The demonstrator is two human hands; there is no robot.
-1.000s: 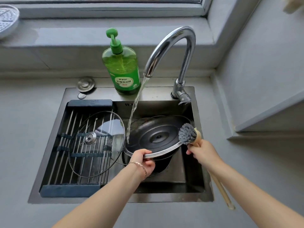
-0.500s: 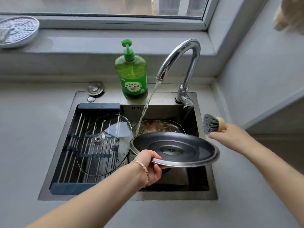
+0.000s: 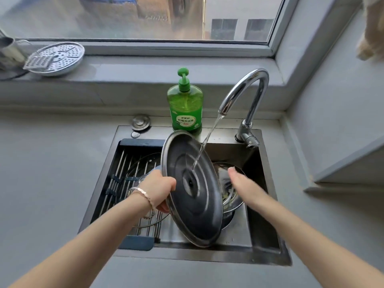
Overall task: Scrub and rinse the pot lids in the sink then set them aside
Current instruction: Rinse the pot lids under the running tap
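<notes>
The pot lid (image 3: 193,190) was brushed metal with a dull sheen and a brighter polished rim. The faucet (image 3: 247,94) was glossy chrome, the soap bottle (image 3: 185,107) translucent green plastic, the sink (image 3: 264,240) satin steel, the tabletop (image 3: 52,173) matt grey.

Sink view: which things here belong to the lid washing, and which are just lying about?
In the job: metal lid, gripped by the left hand under water from the faucet; glass lid on the rack; open right hand; sink.
Lying about: soap bottle, steamer tray on the sill, sink plug, pot in the sink.
</notes>
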